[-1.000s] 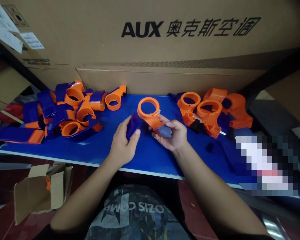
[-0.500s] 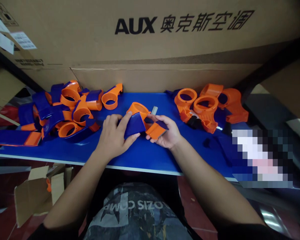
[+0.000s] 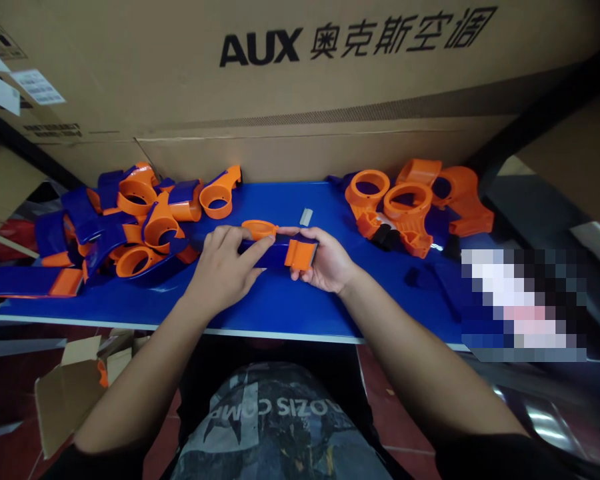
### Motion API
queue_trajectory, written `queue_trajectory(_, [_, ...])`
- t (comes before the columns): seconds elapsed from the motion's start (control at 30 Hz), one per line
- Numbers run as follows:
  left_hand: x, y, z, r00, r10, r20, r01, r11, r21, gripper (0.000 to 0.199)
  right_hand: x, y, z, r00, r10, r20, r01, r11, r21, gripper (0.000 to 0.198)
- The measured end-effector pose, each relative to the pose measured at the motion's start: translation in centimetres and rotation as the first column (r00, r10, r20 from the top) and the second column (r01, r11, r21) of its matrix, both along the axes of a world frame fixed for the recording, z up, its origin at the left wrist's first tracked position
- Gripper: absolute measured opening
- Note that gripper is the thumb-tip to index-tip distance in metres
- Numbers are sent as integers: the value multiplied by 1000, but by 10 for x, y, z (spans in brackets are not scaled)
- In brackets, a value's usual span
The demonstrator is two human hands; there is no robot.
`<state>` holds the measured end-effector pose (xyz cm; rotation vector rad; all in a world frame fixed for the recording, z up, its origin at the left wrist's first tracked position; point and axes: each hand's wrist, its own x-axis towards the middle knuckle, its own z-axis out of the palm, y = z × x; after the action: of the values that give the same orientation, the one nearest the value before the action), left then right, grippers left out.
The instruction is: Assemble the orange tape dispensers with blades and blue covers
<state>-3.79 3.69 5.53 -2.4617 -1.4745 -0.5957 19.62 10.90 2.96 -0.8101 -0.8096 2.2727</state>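
Observation:
Between my hands is a blue and orange tape dispenser (image 3: 270, 255), held low over the blue tabletop (image 3: 280, 310). My left hand (image 3: 225, 263) is closed on its left part, with the thumb and fingers over the blue plate. My right hand (image 3: 333, 263) grips the squared orange end piece (image 3: 303, 255) from the right, its fingers partly hidden behind it. Part of the orange ring (image 3: 259, 229) shows beyond my left fingertips. Just behind the dispenser a small grey strip (image 3: 306, 217) lies on the table.
Several blue and orange dispensers (image 3: 135, 193) are heaped at the left. More orange parts (image 3: 407, 200) lie at the right, near a blurred patch. A large cardboard carton (image 3: 260, 87) stands along the back. An open cardboard box (image 3: 63, 400) is on the floor at lower left.
The blue plate and the orange end piece, angled to each other before, now lie in one line. The dispenser has turned so its ring shows flatter. The view has shifted slightly.

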Motion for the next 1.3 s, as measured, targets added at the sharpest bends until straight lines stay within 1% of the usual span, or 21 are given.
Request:
queue_trajectory(0.1, [3, 1, -3, 1000, -6, -7, 7, 1000, 10, 55, -3, -2, 2, 1000, 11, 28, -12, 1000, 16, 49])
queue_trajectory(0.2, [7, 6, -5, 999, -42, -28, 41, 999, -6, 54, -6, -3, 2, 998, 48, 42, -49, 999, 22, 49])
queue_trajectory(0.33, [11, 16, -8, 988, -118, -98, 112, 992, -65, 53, -8, -5, -1, 985, 143, 97, -146, 989, 24, 61])
queue_trajectory(0.4, [10, 21, -7, 979, -157, -129, 149, 987, -68, 50, -8, -7, -3, 980, 141, 141, -155, 983, 94, 71])
queue_trajectory(0.43, [8, 24, -7, 976, -172, -137, 164, 984, -67, 48, -7, -8, -4, 981, 103, 162, -130, 978, 162, 75])
queue_trajectory(0.47, [6, 26, -5, 974, -181, -136, 173, 983, -68, 48, -6, -9, -4, 982, 40, 183, -88, 962, 258, 77])
queue_trajectory(0.5, [4, 28, -3, 975, -182, -125, 174, 982, -73, 48, -4, -9, -4, 978, -47, 203, -36, 920, 389, 78])
queue_trajectory(0.53, [2, 30, -1, 979, -176, -105, 168, 983, -80, 49, -3, -9, -4, 964, -153, 216, 12, 840, 543, 78])
queue_trajectory(0.57, [0, 32, 1, 984, -161, -77, 154, 984, -90, 50, -1, -9, -3, 941, -263, 212, 42, 713, 700, 78])
queue_trajectory(0.6, [-1, 33, 4, 988, -148, -44, 142, 984, -105, 51, 0, -9, -1, 914, -357, 194, 40, 555, 831, 81])
queue_trajectory(0.63, [-2, 33, 7, 990, -141, -13, 139, 983, -124, 52, 1, -9, 0, 891, -423, 166, 20, 401, 916, 87])
queue_trajectory(0.67, [-2, 33, 10, 990, -143, 15, 144, 979, -146, 53, 2, -9, 1, 879, -457, 135, -1, 282, 959, 92])
queue_trajectory(0.7, [-2, 32, 13, 987, -152, 42, 157, 973, -167, 53, 2, -9, 2, 877, -468, 108, -10, 206, 978, 96])
queue_trajectory(0.73, [-1, 31, 15, 984, -165, 68, 175, 967, -186, 54, 2, -10, 2, 880, -466, 85, -6, 167, 986, 97])
queue_trajectory(0.77, [0, 29, 17, 979, -181, 93, 197, 959, -202, 56, 1, -11, 2, 884, -462, 68, 5, 156, 988, 94])
queue_trajectory(0.87, [3, 22, 24, 958, -221, 181, 260, 939, -227, 60, 0, -17, 0, 881, -467, 73, 16, 183, 983, 81])
queue_trajectory(0.97, [-1, 17, 30, 932, -256, 257, 316, 921, -227, 63, 0, -24, -3, 865, -497, 70, 32, 195, 980, 75])
queue_trajectory(1.03, [-5, 15, 34, 922, -268, 280, 332, 919, -213, 68, -1, -27, -3, 857, -514, 43, 60, 181, 982, 73])
queue_trajectory(1.1, [-10, 14, 37, 926, -266, 269, 325, 923, -206, 74, -1, -30, -3, 856, -516, 26, 67, 160, 985, 71])
queue_trajectory(1.23, [-16, 13, 38, 937, -262, 231, 311, 926, -212, 81, -2, -30, -3, 871, -491, 9, 40, 90, 995, 68])
queue_trajectory(1.3, [-16, 12, 37, 937, -266, 227, 315, 924, -216, 82, -2, -30, -4, 872, -489, 24, 18, 80, 997, 67])
